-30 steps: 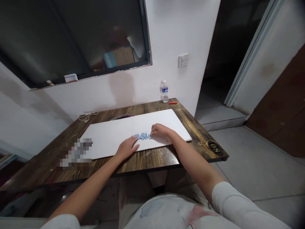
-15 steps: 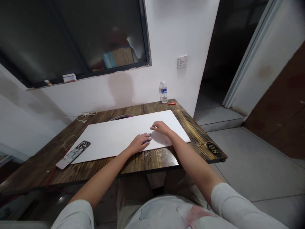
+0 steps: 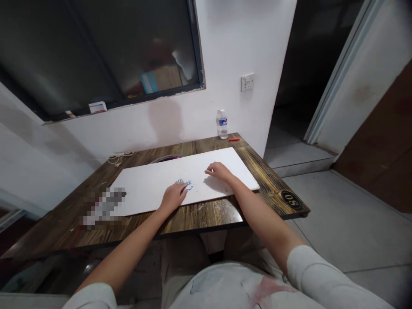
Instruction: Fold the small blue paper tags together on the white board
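The left hand [image 3: 173, 198] lies just beside small blue-and-white pieces [image 3: 184, 183] on a white board [image 3: 144, 189], one cannot tell if its fingers grip anything, and the right hand [image 3: 219, 171] rests with fingers open.

The person's left hand [image 3: 174, 198] lies just beside small blue pieces [image 3: 184, 183] on a white board [image 3: 144, 189], the right hand [image 3: 219, 171] resting farther along it.

Here's a dark window [image 3: 96, 51] set in a white wall [image 3: 231, 51], a socket [image 3: 247, 82] just to its right, and the wooden table [image 3: 273, 182] pushed up against that wall! Over on the right, a dark doorway [image 3: 289, 64], a brown panel [image 3: 380, 150] and grey floor tiles [image 3: 354, 223].
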{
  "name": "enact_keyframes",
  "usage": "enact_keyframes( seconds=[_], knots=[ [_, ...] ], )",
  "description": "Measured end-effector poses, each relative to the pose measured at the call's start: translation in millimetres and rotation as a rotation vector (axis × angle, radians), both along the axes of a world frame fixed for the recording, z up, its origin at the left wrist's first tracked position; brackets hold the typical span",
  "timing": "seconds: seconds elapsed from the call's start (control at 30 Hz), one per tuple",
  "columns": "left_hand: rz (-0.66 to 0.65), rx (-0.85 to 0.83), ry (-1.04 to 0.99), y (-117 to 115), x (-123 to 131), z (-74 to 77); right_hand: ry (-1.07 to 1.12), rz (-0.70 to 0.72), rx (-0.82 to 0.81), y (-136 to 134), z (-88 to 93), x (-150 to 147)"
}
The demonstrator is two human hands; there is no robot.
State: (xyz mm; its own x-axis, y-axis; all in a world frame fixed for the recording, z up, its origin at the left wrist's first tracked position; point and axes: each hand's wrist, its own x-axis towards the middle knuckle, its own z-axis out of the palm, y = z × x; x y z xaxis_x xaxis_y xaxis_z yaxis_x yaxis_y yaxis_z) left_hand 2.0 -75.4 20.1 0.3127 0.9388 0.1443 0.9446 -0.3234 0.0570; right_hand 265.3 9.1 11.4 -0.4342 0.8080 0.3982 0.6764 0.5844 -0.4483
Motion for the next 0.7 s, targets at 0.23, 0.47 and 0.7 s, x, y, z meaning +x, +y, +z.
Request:
enact_keyframes(
  seconds=[0.23, 0.47, 0.7],
  knots=[
    [0.078, -0.139, 0.006, 26.7, 34.7, -7.6, -0.031, 0.010, 0.026, 1.4, -1.0, -1.2],
    [-0.458, -0.070, -0.207, 37.7, 38.6, -16.9, -0.049, 0.015, 0.041, 1.8, -1.3, -0.8],
    [-0.444, 0.085, -0.162, 9.3, 2.8, -6.9, -0.087, -0.002, 0.031, 1.5, -1.2, -0.5]
  ],
)
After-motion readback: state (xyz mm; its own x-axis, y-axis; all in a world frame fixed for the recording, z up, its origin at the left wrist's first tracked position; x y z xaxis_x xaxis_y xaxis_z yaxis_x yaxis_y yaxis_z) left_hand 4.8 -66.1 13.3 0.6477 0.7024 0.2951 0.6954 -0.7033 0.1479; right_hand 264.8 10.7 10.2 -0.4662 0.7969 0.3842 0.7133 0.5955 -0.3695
